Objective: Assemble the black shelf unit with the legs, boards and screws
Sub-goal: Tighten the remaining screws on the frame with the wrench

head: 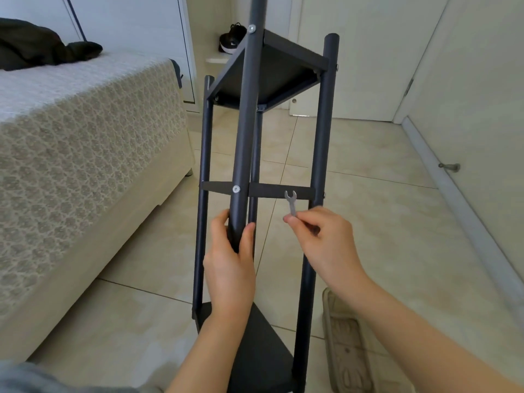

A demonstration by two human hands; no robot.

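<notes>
- Floor (pixel 382 222): pale glossy tiles, carrying the bed, the shelf unit and a slipper.
- Bed (pixel 85 143): at left, under a light patterned cover; a dark garment (pixel 37 49) lies crumpled at its far end.
- Shelf unit (pixel 320 165): black, in the middle of the view, its length running away from the person. Four round legs (pixel 249 123) are joined by three boards (pixel 269 80), far, middle and near; nothing shows on the boards.
- Doors (pixel 354 52): white, along the far and right walls.
- Slipper (pixel 346 344): beige, just right of the unit's near end.
- Left hand (pixel 231 268): fingers and thumb wrapped round the nearest leg, below the middle board.
- Right hand (pixel 326 239): pinches the wrench by its lower end.
- Shoe (pixel 231 38): dark, at the far wall.
- Wrench (pixel 291 202): small, silver, open end up, in front of the middle board.
- Screws (pixel 236 189): silver heads on the nearest leg, at the middle and far boards.
</notes>
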